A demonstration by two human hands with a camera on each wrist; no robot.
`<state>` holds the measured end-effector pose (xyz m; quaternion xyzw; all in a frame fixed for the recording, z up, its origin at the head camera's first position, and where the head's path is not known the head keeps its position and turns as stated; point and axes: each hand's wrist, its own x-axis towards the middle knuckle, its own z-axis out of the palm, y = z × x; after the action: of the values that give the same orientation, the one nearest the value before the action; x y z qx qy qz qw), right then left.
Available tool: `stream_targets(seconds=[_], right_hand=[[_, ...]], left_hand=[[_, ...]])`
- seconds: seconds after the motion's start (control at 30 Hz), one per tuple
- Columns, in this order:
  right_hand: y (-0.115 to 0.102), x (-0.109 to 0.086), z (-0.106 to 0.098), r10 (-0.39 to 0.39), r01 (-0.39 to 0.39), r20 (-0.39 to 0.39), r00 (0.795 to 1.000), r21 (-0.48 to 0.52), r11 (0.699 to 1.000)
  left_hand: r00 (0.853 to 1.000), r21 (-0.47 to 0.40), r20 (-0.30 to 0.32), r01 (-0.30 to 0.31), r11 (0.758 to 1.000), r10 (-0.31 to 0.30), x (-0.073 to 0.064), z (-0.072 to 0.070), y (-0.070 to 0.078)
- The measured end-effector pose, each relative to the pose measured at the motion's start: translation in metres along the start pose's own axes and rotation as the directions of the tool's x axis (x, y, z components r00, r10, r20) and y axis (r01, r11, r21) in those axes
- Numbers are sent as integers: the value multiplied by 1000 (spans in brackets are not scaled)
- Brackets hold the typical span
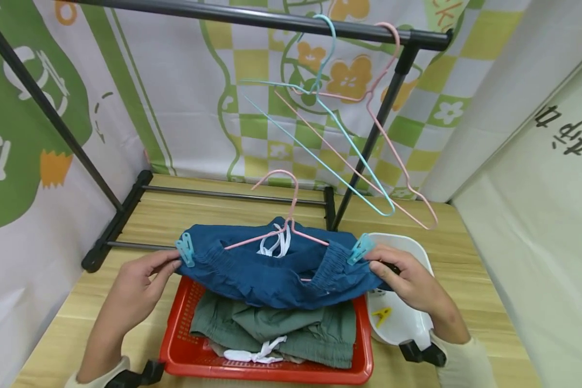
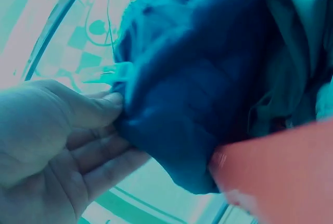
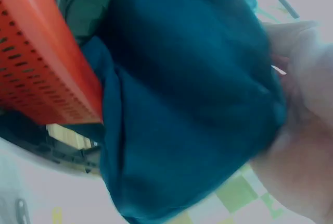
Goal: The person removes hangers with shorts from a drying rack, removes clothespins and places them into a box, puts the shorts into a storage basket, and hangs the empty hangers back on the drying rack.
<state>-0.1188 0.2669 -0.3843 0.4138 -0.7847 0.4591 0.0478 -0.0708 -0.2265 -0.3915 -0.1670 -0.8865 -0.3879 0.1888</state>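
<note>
A pair of blue drawstring pants [image 1: 271, 275] is spread between my two hands, over the front basket. A pink hanger [image 1: 293, 207] sits at its waistband, with a white drawstring [image 1: 278, 242] behind the hanger's neck. Light blue clothespins clip the waistband, one clothespin [image 1: 186, 250] at the left end and another clothespin [image 1: 361, 249] at the right. My left hand [image 1: 143, 283] pinches the left edge just beside its clothespin, thumb against the cloth [image 2: 171, 109]. At the opposite edge, my right hand [image 1: 409, 277] grips the fabric [image 3: 192, 104] between thumb and fingers.
Below the pants stands a red basket [image 1: 267, 374] with folded green pants [image 1: 271, 328] in it. To its right is a white bin [image 1: 412, 323] holding a yellow clothespin [image 1: 381, 316]. Blue [image 1: 350, 143] and pink hangers [image 1: 393, 145] hang from the black rack [image 1: 233, 15] above.
</note>
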Motion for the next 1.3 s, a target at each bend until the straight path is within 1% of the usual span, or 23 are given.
stream_targets(seconds=[0.13, 0.23, 0.37, 0.43, 0.5, 0.63, 0.77, 0.87, 0.93, 1.07, 1.17, 1.23, 1.3], right_hand=[[-2, -8, 2, 95, -93, 60, 994, -34, 995], [-5, -11, 4, 149, -145, 97, 984, -53, 988], [-9, -15, 4, 236, -232, 117, 965, -47, 972], [-11, -16, 3, 275, -272, 117, 954, -42, 961], [-12, -17, 3, 292, -288, 104, 951, -55, 956], [-12, -15, 6, 294, -291, 55, 954, -63, 955], [-12, -13, 9, 303, -303, -5, 953, -43, 952], [-13, -12, 11, 286, -287, -44, 957, -37, 957], [-13, -12, 12, 260, -261, -64, 964, -24, 965], [-11, -14, 12, 186, -186, -94, 978, 13, 983], [-8, -14, 12, 158, -154, -121, 980, 43, 987], [-7, -15, 12, 149, -142, -151, 977, 53, 988], [-5, -15, 12, 108, -100, -195, 975, 52, 994]], left_hand=[[998, 24, 58, 20, 1000, -21, -4, 1, -2], [992, 49, 119, 43, 998, -49, -6, -1, -3], [971, 50, 217, 95, 994, -103, -9, -3, -5], [960, 46, 249, 120, 992, -128, -10, -4, -7], [954, 38, 266, 136, 990, -141, -10, -3, -8], [952, 21, 266, 150, 989, -150, -12, 0, -9], [950, 17, 270, 159, 987, -157, -13, 0, -9], [949, 20, 272, 161, 987, -161, -14, 1, -9], [949, 27, 271, 161, 987, -163, -15, 1, -9], [946, 37, 276, 169, 985, -172, -17, 2, -10], [941, 42, 289, 172, 984, -176, -17, 1, -10], [938, 44, 297, 171, 984, -177, -17, 1, -10], [936, 45, 307, 168, 985, -173, -16, 0, -10]])
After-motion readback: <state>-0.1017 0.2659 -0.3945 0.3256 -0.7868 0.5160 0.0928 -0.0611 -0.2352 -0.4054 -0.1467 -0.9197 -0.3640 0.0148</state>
